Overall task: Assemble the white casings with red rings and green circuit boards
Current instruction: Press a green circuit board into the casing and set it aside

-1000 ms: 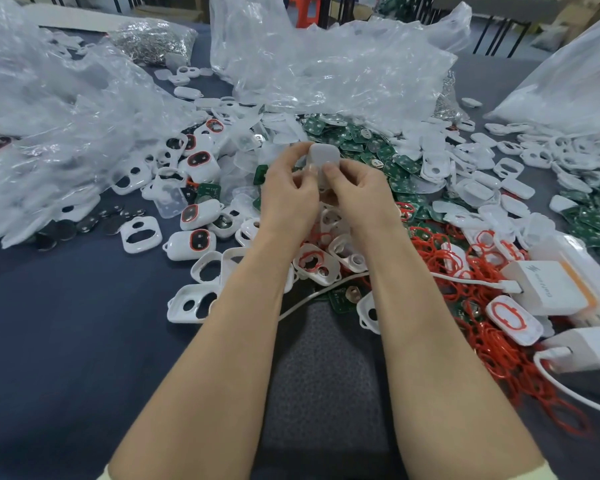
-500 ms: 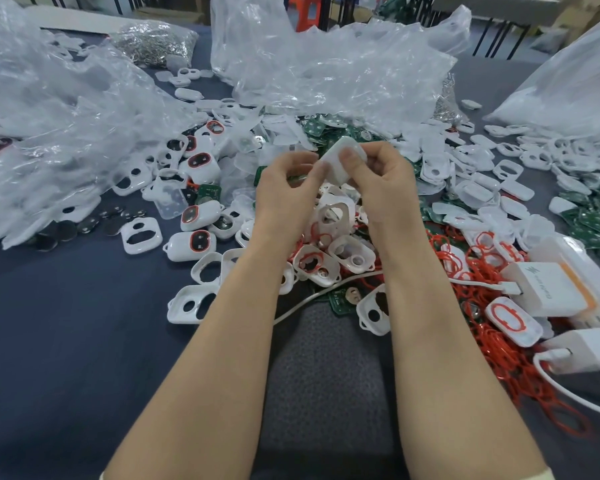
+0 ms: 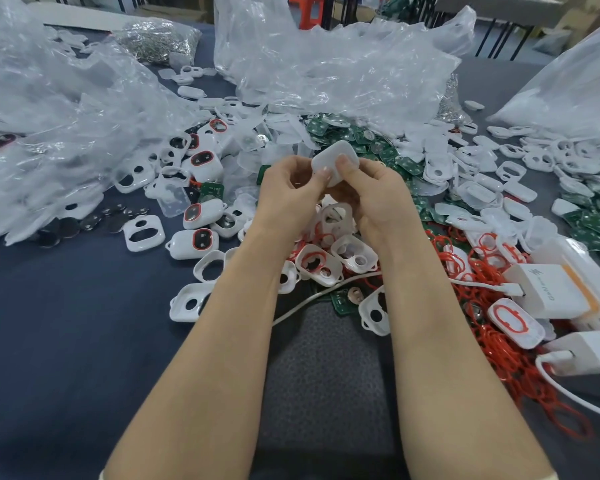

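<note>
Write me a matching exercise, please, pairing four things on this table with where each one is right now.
Things:
1. white casing
2. red rings
3. green circuit boards
4. white charger

Places:
A. plugged into a white cable, far right
B. heaped at the edge of the clear plastic bag
C. pinched between the left hand and right hand
D. piled loosely on the table, near right

Pairs: 1-C, 2-D, 3-B, 4-A.
</note>
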{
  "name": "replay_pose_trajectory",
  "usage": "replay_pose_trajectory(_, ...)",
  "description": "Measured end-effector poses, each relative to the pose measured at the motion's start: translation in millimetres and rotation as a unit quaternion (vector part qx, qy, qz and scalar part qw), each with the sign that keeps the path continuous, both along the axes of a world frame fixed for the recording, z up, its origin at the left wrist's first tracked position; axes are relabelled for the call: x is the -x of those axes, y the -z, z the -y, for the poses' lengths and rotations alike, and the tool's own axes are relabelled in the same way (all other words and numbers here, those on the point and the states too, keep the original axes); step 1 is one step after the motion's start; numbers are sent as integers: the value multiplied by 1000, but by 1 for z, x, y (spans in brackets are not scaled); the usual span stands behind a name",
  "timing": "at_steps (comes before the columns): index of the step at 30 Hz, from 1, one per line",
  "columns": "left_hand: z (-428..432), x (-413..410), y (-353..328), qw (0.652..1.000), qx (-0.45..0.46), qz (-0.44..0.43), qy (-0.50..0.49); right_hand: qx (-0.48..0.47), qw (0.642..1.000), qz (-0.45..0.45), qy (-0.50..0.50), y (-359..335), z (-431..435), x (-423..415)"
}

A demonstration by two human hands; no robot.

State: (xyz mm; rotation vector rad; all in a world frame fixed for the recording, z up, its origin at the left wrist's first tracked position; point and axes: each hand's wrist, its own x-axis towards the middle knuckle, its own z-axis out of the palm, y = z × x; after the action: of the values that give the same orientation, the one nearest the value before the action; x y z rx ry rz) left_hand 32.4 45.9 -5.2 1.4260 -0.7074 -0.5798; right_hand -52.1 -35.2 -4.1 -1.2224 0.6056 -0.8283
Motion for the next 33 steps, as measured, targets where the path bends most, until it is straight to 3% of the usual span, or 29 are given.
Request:
replay_pose_trajectory(8, 2, -2, 0, 987, 56, -153, 7, -47, 998, 25, 18, 0, 3, 4)
replay_pose_trajectory(12, 1, -2, -4, 977, 74, -202, -3, 29, 998, -35, 54, 0, 5, 7)
replay_pose_trajectory(19, 1, -2, -3, 993, 44, -106, -31, 197, 978, -62, -24, -9, -5, 11)
replay_pose_trajectory(26, 1, -5, -1, 985, 95, -143, -22, 194, 975, -106, 11, -3, -8, 3)
replay_pose_trajectory(33, 4, -4, 2, 993, 65, -98, -26, 132, 988, -72, 23, -2, -5, 2)
